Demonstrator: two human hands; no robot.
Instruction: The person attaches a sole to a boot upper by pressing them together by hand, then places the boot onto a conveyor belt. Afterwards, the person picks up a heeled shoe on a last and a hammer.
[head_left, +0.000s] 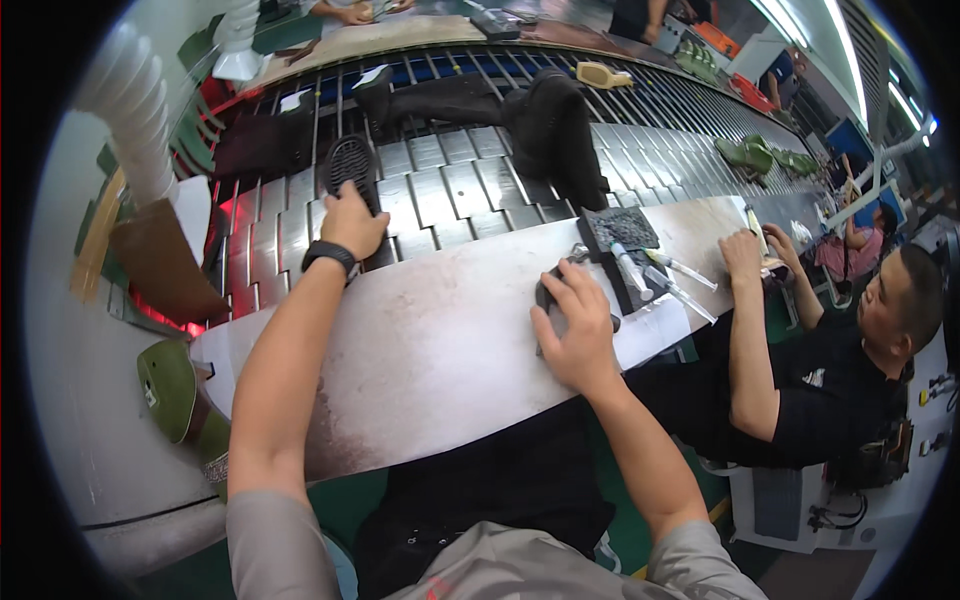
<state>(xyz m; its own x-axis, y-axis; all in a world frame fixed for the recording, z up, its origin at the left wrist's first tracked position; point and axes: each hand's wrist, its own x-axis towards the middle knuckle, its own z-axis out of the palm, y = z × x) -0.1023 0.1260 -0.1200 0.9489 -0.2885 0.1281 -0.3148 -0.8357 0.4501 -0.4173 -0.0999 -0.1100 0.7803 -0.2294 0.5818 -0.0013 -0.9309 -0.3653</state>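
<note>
The shoe sole [350,160] is black with a ridged tread pattern, and the tall boot [548,125] beyond it is black too. Silvery grey conveyor plates [455,188] make a staggered, brick-like pattern. Reddish-brown smudges mottle the white worktop [410,370]. The pad [625,228] is speckled grey, the shoes [745,154] at far right olive green. The person wears a grey shirt [280,545] and a black wristwatch [332,254].
</note>
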